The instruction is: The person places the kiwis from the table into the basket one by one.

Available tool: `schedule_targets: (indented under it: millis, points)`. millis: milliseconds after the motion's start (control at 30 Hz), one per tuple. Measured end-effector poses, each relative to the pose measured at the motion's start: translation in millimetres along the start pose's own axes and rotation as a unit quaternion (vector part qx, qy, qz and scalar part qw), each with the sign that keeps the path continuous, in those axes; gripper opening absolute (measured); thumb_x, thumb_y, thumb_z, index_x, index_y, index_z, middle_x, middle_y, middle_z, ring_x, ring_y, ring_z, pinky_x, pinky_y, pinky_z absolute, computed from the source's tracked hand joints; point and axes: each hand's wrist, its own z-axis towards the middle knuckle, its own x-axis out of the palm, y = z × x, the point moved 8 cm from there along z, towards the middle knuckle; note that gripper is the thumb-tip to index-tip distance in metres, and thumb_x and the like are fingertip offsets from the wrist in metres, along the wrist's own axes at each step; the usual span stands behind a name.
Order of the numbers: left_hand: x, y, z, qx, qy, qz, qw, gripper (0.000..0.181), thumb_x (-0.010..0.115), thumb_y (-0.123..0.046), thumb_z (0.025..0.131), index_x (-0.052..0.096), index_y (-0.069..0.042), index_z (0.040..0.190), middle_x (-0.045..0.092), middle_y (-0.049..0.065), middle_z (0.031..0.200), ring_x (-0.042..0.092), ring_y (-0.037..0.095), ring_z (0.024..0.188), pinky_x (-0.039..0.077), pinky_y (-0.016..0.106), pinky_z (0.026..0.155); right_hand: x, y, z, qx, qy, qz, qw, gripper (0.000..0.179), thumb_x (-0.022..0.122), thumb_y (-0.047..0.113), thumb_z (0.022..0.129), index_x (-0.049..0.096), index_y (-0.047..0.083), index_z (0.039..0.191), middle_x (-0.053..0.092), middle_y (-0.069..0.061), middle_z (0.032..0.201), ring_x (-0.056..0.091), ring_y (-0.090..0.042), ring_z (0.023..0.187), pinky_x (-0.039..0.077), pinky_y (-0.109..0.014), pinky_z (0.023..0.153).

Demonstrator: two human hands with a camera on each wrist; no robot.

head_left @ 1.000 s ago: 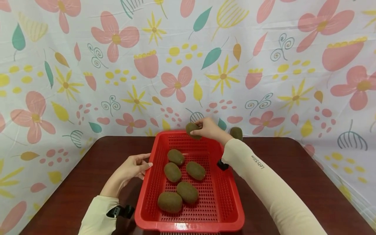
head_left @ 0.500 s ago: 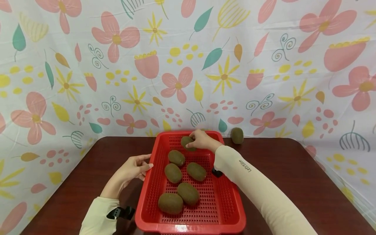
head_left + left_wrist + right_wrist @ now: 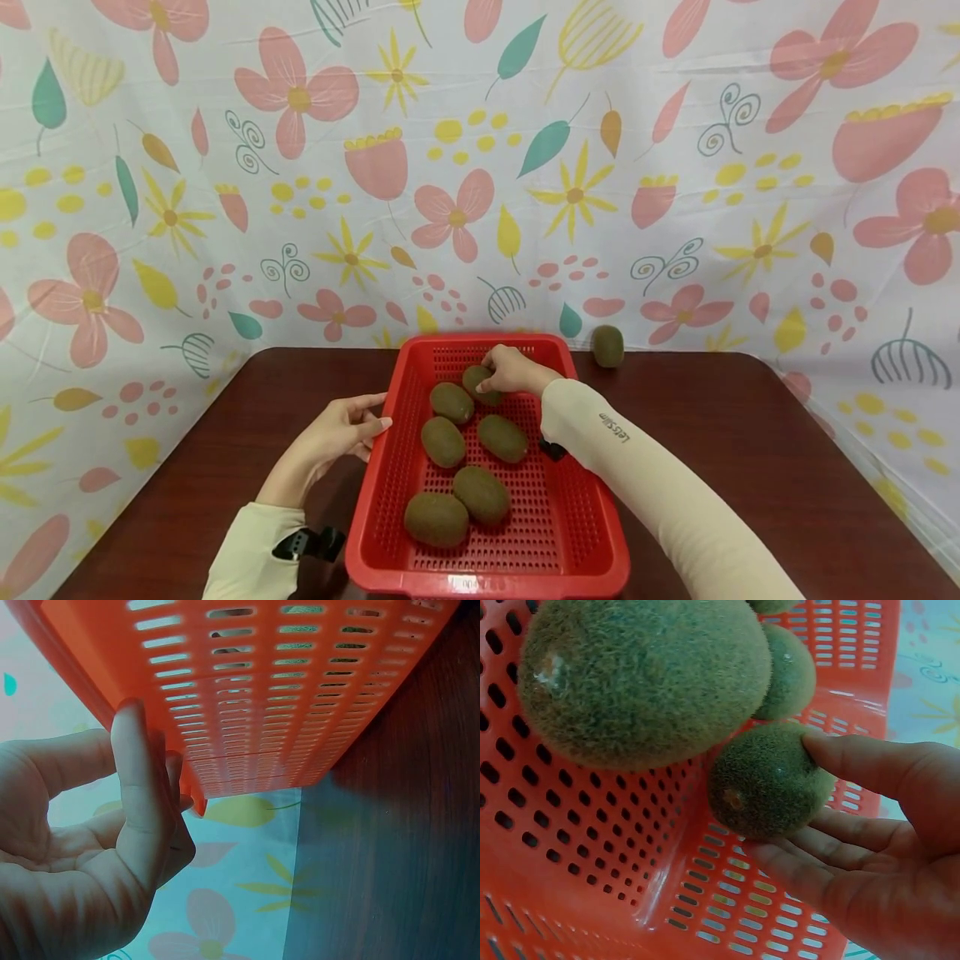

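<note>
A red plastic basket (image 3: 487, 581) with slotted walls holds several brown, fuzzy kiwifruit, among them one kiwifruit (image 3: 502, 439) at the middle and another (image 3: 437, 519) near the front. My right hand (image 3: 517, 372) pinches a kiwifruit (image 3: 761, 784) between thumb and fingers, low inside the back of the basket. In the right wrist view a larger-looking kiwifruit (image 3: 645, 675) lies closer to the camera. At the left side, my left hand (image 3: 341, 429) holds the basket's rim; in the left wrist view its thumb and fingers (image 3: 139, 780) are at that rim.
One more kiwifruit (image 3: 607, 346) stands on the dark wooden table (image 3: 720, 433) behind the basket, to the right. A white flower-print cloth (image 3: 480, 167) hangs behind the table. Black wrist straps (image 3: 300, 543) sit on both sleeves.
My right hand has brought its kiwifruit from above the back rim down into the basket, beside the others. My left hand has stayed at the rim.
</note>
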Motion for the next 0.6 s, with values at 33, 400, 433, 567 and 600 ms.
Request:
schedule_targets:
  millis: [33,400,433,567,600]
  points:
    - [0.0,-0.2,0.0,0.0,0.0,0.0,1.0,0.059,0.062,-0.012,0.094,0.037,0.005,0.145,0.059,0.014,0.086,0.066,0.022,0.067,0.059,0.039,0.064,0.3,-0.7,0.5,0.004,0.0,-0.004,1.0,0.045,0.073,0.012,0.086,0.059,-0.009,0.124,0.062,-0.021,0.12,0.061,-0.027,0.103,0.053,-0.036,0.084]
    - [-0.1,-0.4,-0.1,-0.007,-0.003,0.003,1.0,0.058,0.061,-0.011,0.095,0.036,0.003,0.146,0.06,0.014,0.086,0.066,0.023,0.068,0.059,0.04,0.065,4.4,-4.2,4.8,0.024,0.019,-0.047,0.9984,0.046,0.073,0.015,0.086,0.059,-0.008,0.123,0.059,-0.021,0.124,0.056,-0.033,0.114,0.05,-0.041,0.092]
    - [0.1,-0.2,-0.1,-0.008,-0.002,0.003,1.0,0.058,0.061,-0.011,0.095,0.036,0.003,0.146,0.06,0.015,0.086,0.066,0.023,0.068,0.059,0.04,0.065,5.0,-4.4,4.7,0.025,0.021,-0.052,0.9981,0.045,0.073,0.015,0.086,0.06,-0.008,0.123,0.06,-0.021,0.123,0.057,-0.032,0.113,0.051,-0.04,0.091]
    - [-0.2,-0.1,0.1,-0.009,-0.007,0.007,0.9999,0.057,0.061,-0.011,0.095,0.038,0.002,0.145,0.06,0.015,0.086,0.066,0.023,0.068,0.059,0.04,0.065,7.5,-4.7,4.3,0.028,0.03,-0.065,0.997,0.043,0.072,0.014,0.087,0.061,-0.007,0.122,0.061,-0.019,0.121,0.058,-0.03,0.109,0.051,-0.039,0.089]
    - [-0.3,0.1,0.1,-0.01,-0.009,0.008,0.9999,0.056,0.06,-0.011,0.095,0.038,0.002,0.145,0.06,0.015,0.086,0.066,0.023,0.068,0.059,0.04,0.064,8.3,-4.6,4.2,0.028,0.034,-0.067,0.9968,0.042,0.072,0.014,0.087,0.061,-0.006,0.123,0.061,-0.019,0.122,0.058,-0.03,0.11,0.051,-0.038,0.089]
